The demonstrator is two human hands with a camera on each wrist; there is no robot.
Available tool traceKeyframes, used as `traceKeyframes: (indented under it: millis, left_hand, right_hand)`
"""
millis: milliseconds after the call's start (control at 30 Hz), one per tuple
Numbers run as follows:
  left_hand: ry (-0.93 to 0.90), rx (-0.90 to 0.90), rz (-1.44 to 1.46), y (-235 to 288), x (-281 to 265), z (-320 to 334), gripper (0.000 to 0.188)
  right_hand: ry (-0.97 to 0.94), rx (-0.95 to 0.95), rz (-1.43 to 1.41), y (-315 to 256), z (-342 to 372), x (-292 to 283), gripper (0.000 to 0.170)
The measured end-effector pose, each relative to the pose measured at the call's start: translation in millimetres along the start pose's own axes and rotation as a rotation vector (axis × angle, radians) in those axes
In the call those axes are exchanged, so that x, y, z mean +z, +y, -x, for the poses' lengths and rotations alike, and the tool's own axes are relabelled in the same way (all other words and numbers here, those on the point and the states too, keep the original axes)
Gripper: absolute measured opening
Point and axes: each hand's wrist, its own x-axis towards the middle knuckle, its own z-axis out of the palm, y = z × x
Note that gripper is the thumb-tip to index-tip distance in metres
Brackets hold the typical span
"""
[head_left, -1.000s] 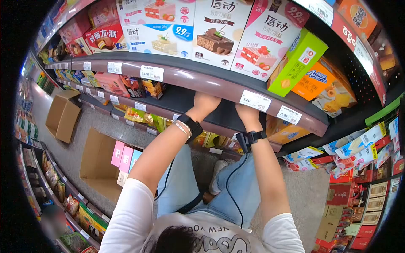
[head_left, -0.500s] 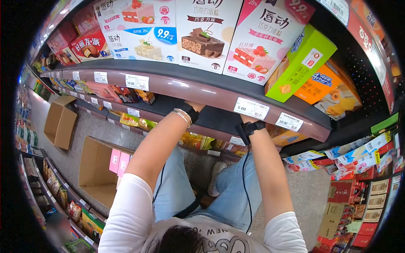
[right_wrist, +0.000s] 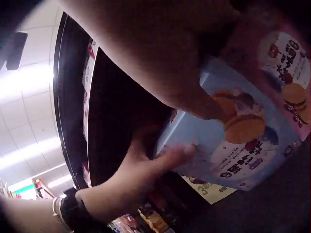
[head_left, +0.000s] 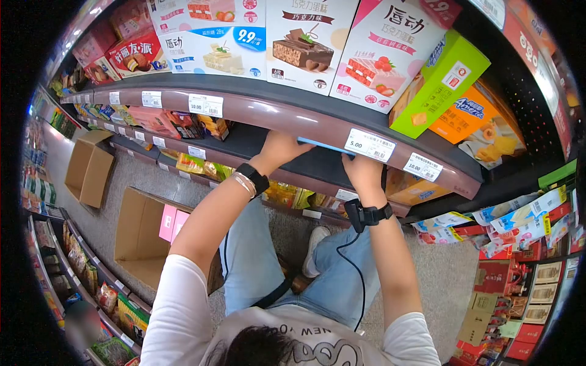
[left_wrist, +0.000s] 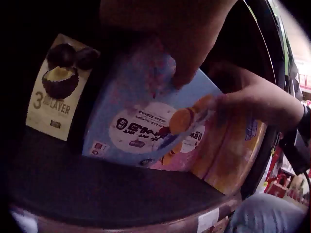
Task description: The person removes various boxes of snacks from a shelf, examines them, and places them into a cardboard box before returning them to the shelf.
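Blue card catches my eye first: a flat blue box [left_wrist: 141, 131] with biscuits printed on its front, held between two bare hands on the lower shelf [left_wrist: 73, 174], just under the brown lip [head_left: 274, 116] of the shelf above. The left hand [head_left: 276, 151] pinches one end, its thumb laid on the printed face and its fingers mostly out of sight behind. The right hand [head_left: 366, 174] pinches the other end the same way, thumb in front; I can't make out its other fingers. The box stands tilted, and I cannot tell whether its bottom edge bears on the shelf.

A pink box [left_wrist: 180, 158] with similar biscuits shows partly behind it, next to an orange box [left_wrist: 228, 160]. On the other side, a little apart, stands a pale yellow box [left_wrist: 56, 99] marked "3 LAYER".

Overhead, the upper shelf carries a white cake box [head_left: 299, 43] and a bright green box [head_left: 436, 85], with a 5.00 price tag [head_left: 369, 144] on the lip beneath. Dark straps circle both wrists. Down on the floor, beside the person's jeans [head_left: 250, 256], an open carton [head_left: 137, 244] holds pink packs [head_left: 168, 221].
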Motion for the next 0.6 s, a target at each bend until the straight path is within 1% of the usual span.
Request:
traceKeyframes:
  millis: [100,167,200,300,367,400,500,533,600]
  left_hand:
    - [0.021,-0.005,0.076,12,-11,5,0.043]
    - [0.053,-0.023,0.058,14,-13,15,0.048]
    - [0.07,-0.032,0.047,19,-18,18,0.051]
    - [0.104,-0.109,0.107,41,-38,34,0.062]
    - [0.087,-0.111,0.13,46,-51,51,0.067]
    - [0.079,-0.112,0.14,48,-59,60,0.069]
    - [0.128,-0.057,0.139,74,-94,82,0.071]
    - [0.101,-0.083,0.12,84,-108,90,0.074]
    - [0.07,-0.168,0.256,94,-130,105,0.076]
  right_hand:
    - [0.001,0.018,-0.133,5,6,5,0.047]
    - [-0.065,0.054,-0.217,3,12,-2,0.052]
    - [-0.097,0.069,-0.26,-1,13,-8,0.054]
    - [-0.05,0.019,-0.307,-17,21,-30,0.063]
    - [-0.044,0.011,-0.404,-37,28,-55,0.061]
    - [-0.041,0.007,-0.453,-47,32,-66,0.06]
    - [-0.039,-0.107,-0.586,-62,45,-88,0.066]
    - [-0.067,-0.121,-0.595,-67,48,-95,0.068]
    - [-0.159,-0.035,-0.77,-80,55,-104,0.07]
